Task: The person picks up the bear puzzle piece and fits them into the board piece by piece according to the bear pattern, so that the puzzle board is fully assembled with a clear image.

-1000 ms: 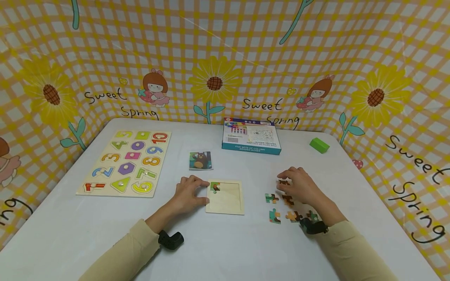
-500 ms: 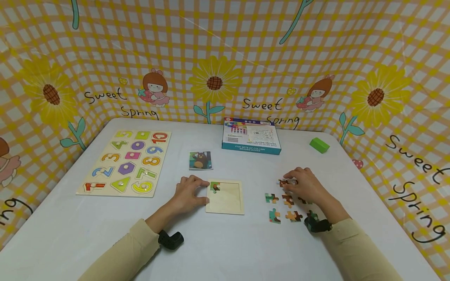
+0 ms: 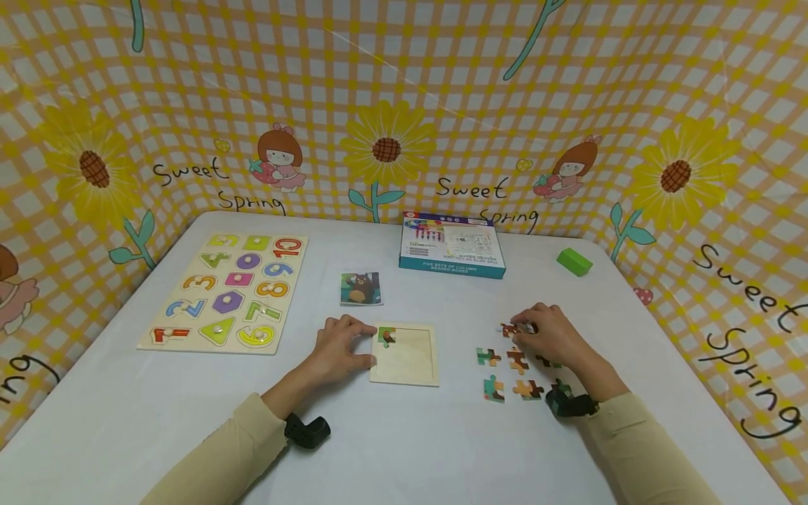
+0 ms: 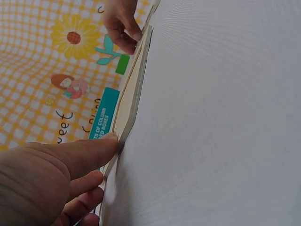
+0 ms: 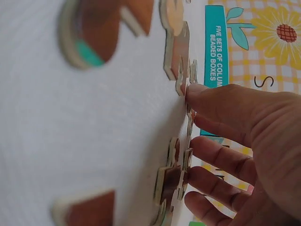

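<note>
A shallow wooden puzzle tray (image 3: 406, 365) lies on the table, with one puzzle piece (image 3: 386, 336) set in its upper left corner. My left hand (image 3: 337, 351) rests at the tray's left edge, thumb and index finger spread apart against it. To the right, my right hand (image 3: 549, 337) is low over a group of loose puzzle pieces (image 3: 517, 360). Its thumb and index finger pinch a brown piece in the back row, partly hidden by the fingers. In the right wrist view, the thumb (image 5: 200, 92) touches the pieces, while the other fingers are spread.
A bear picture card (image 3: 360, 289) lies behind the tray. Further back is a flat box (image 3: 451, 245), with a green block (image 3: 574, 261) to its right. A number and shape board (image 3: 227, 301) lies at left. Checked cloth (image 3: 391, 84) walls the table's back and sides.
My right hand has shifted slightly right and lower along the back row of pieces, uncovering a brown piece. My left hand and the tray have stayed in place.
</note>
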